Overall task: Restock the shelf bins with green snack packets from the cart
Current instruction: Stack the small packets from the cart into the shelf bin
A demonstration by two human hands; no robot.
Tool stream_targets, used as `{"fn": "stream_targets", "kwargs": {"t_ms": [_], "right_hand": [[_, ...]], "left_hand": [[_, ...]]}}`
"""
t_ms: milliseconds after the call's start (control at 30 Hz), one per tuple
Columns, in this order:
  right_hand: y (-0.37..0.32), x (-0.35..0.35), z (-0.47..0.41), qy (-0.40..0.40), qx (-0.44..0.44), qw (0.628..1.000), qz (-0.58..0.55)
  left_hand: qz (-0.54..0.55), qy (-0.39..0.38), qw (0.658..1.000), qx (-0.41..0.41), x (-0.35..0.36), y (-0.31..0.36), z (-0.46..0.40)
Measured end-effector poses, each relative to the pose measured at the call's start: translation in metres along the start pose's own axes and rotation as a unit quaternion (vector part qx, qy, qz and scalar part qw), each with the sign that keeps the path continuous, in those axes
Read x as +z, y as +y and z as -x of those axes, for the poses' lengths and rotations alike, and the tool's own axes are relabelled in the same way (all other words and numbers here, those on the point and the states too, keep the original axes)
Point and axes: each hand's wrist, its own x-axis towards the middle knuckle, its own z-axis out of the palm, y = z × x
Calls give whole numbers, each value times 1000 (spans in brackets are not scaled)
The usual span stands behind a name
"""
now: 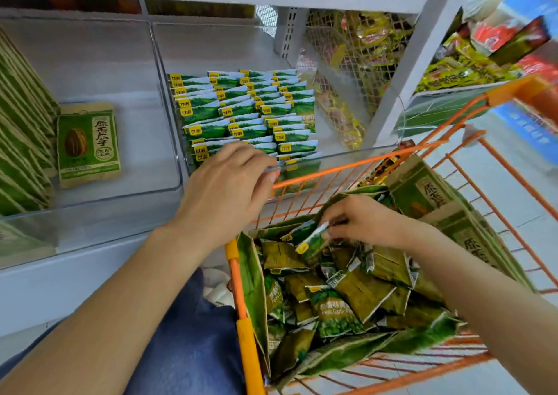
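Left hand (228,183) rests at the front wall of the clear shelf bin (347,159), fingers loosely bent over the rim and the nearest packets; whether it actually holds one, cannot tell. That bin carries upright rows of green snack packets (241,114) with yellow corner tabs, front-most rows just under the fingers. Right hand (365,222) is down in the orange wire cart (483,201), fingertips pinching one small green packet (314,239) at its upper edge, above a loose heap of packets (338,304) in the basket. Larger green-and-tan bags (434,201) stand along the cart's far side. Neighbouring bin (126,183) to the left holds one flat sunflower-seed bag (88,145).
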Motion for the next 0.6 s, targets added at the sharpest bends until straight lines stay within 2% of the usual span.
{"fn": "stream_targets", "kwargs": {"t_ms": [100, 200, 267, 433, 600], "right_hand": [[-4, -13, 8, 102, -21, 980, -169], [-12, -19, 10, 155, -33, 944, -288], [-14, -20, 11, 177, -48, 931, -315], [-12, -21, 21, 238, -98, 905, -340], [-7, -17, 26, 271, -88, 897, -337]], "left_hand": [[109, 43, 993, -20, -1, 6, -2], [199, 30, 978, -51, -2, 23, -2], [210, 1, 976, -51, -1, 33, -2], [102, -88, 990, -36, 5, 51, -9], [119, -46, 989, -72, 12, 61, -18]]}}
